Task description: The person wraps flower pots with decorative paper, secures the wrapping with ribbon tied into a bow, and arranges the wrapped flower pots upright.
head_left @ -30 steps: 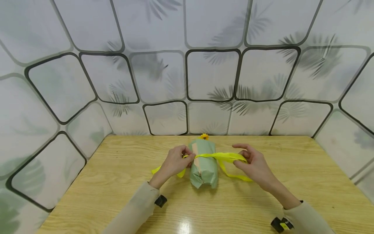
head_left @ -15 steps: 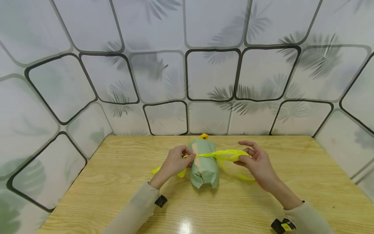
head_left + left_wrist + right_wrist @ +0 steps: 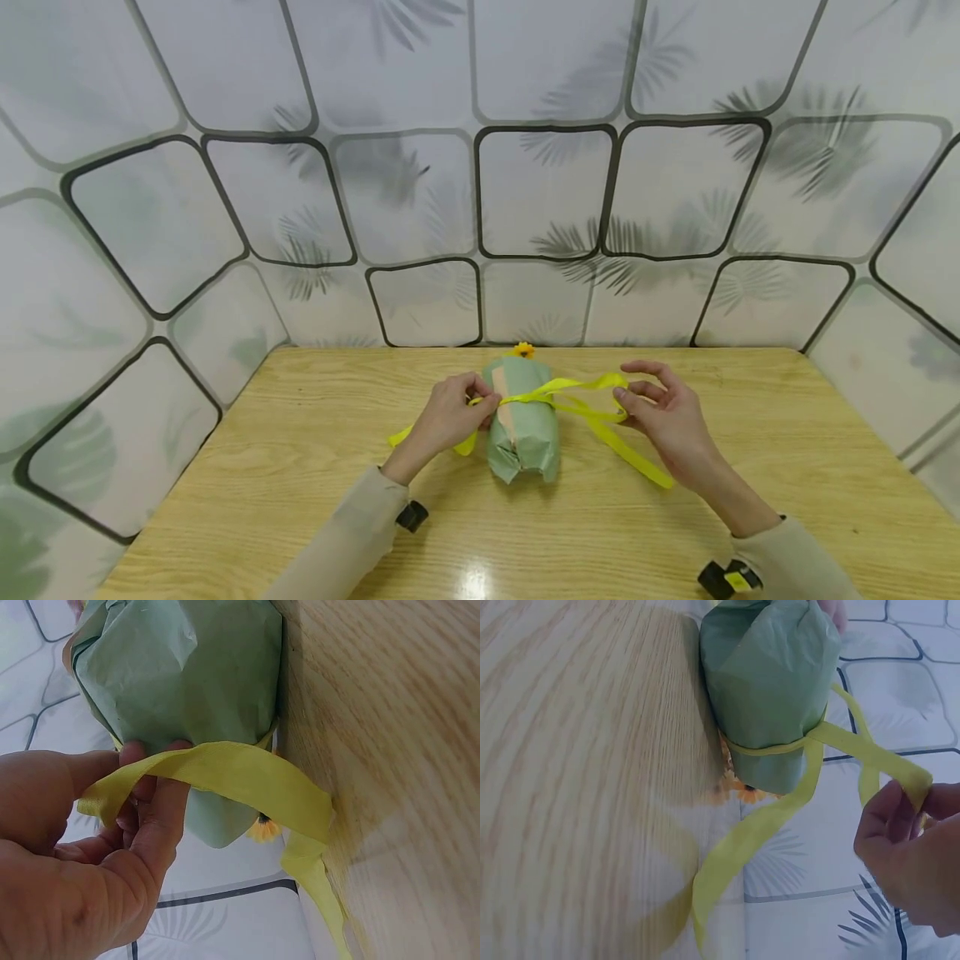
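A bundle wrapped in green paper (image 3: 534, 446) lies on the wooden table, with an orange flower (image 3: 524, 350) poking out at its far end. Yellow ribbon (image 3: 630, 454) circles the bundle's middle, its ends trailing to both sides. My left hand (image 3: 448, 413) pinches ribbon close against the bundle's left side; in the left wrist view a loose length (image 3: 247, 776) drapes over the fingers. Out to the right, my right hand (image 3: 672, 423) holds a looped stretch of ribbon between thumb and fingers. Another ribbon tail (image 3: 735, 859) hangs down to the table in the right wrist view.
The light wooden table (image 3: 262, 467) extends on every side of the bundle. Behind it and along both sides stands a pale patterned wall covering (image 3: 547, 192). Dark wrist devices (image 3: 412, 516) sit at both sleeves.
My right hand has moved slightly right, drawing the ribbon into a loop. The loose tail beneath it has swung down and right. My left hand and the bundle stay nearly still.
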A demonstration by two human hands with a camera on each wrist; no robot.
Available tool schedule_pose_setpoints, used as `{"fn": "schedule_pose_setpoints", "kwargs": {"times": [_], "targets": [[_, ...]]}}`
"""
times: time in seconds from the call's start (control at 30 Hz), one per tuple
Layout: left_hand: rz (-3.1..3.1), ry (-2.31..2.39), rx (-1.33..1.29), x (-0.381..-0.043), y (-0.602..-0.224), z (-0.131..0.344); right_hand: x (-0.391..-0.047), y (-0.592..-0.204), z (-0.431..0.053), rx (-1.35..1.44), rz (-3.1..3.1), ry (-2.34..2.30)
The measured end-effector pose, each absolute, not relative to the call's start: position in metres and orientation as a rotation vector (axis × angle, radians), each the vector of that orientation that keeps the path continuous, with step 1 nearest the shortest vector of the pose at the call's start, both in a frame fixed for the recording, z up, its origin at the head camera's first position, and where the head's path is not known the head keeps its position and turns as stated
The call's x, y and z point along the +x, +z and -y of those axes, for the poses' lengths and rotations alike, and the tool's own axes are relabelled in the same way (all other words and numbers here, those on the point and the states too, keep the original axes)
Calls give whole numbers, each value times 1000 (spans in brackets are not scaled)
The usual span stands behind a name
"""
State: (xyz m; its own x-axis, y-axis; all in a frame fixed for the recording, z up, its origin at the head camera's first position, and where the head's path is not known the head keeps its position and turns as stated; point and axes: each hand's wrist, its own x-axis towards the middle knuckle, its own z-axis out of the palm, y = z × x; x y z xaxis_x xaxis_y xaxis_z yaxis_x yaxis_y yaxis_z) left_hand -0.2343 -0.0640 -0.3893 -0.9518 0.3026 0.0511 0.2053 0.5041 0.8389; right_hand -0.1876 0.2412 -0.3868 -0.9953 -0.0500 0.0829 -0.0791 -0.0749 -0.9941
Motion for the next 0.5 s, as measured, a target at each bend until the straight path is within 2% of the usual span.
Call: {"fn": "schedule_pose_setpoints", "kwargs": {"times": [0.23,0.5], "targets": [[-2633,1450,437,-235,-388,64,-189,-380,-245,58,2406,2109],[-2632,1443,436,-234,-389,64,-187,-383,-240,320,2731,1323]]}}
